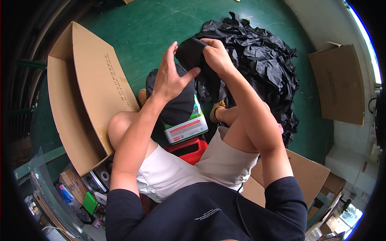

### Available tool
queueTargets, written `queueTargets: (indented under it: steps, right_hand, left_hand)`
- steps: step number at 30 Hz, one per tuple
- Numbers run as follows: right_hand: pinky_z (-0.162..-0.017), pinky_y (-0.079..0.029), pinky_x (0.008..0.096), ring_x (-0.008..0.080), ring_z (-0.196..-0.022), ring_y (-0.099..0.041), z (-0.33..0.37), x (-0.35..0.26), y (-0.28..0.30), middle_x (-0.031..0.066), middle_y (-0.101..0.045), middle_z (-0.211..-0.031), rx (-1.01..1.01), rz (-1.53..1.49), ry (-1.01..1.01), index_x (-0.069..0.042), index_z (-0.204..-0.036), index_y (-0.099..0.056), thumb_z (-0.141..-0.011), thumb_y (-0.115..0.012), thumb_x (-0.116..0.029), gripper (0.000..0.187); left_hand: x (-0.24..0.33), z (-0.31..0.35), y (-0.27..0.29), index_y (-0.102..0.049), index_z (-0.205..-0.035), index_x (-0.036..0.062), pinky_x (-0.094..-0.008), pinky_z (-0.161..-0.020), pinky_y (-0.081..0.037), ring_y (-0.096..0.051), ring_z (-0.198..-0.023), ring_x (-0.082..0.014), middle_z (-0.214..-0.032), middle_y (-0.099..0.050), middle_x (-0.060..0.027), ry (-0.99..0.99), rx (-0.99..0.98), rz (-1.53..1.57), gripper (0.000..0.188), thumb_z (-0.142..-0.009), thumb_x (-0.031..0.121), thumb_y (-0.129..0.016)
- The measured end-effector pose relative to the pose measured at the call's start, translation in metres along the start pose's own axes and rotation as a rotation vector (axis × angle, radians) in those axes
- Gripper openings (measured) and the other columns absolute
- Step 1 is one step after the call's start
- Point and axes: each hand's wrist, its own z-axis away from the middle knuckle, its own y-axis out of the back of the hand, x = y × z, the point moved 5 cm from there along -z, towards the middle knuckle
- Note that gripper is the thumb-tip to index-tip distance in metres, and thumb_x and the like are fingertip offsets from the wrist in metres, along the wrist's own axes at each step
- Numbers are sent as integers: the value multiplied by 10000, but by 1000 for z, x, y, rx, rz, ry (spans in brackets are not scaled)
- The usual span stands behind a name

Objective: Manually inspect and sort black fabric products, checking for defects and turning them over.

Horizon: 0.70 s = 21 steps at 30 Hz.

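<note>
One green floor [146, 26] bears, at the left, an open cardboard box [102, 74] and, ahead to the right, a broad heap of crumpled black fabric [263, 68]. A white-and-green container [187, 130] stands between the wearer's legs, with black cloth [177, 108] lying over its top. Above and beyond it, near the heap's left edge, hangs the held black piece [189, 52]. The right hand's fingers pinch its upper right edge [217, 58]; the left hand [171, 80] stands at its left side, thumb and fingers spread, contact indeterminable.
</note>
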Motion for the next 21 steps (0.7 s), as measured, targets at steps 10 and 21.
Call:
queueTargets:
  steps: [10,21]
  right_hand:
    - [-600,-481,365,240,-591,-596,8,-19,-5,178,-592,-643,-1,502,209,72,-840,-632,-682,-568,-41,205]
    - [-671,-483,276,101,-709,-594,16,-37,7,77,-677,-772,-177,661,294,32,-976,-686,-736,-738,-33,254]
  left_hand:
    - [1,4,-13,-221,-1455,-123,-404,-1127,-318,-363,-1371,-421,-1455,-354,-333,22,-34,19,873,-817,239,-692]
    - [-25,-20,11,-661,-1058,-63,-303,-766,-521,-701,-837,-216,-901,-718,-178,136,78,153,261,-838,-2,-535]
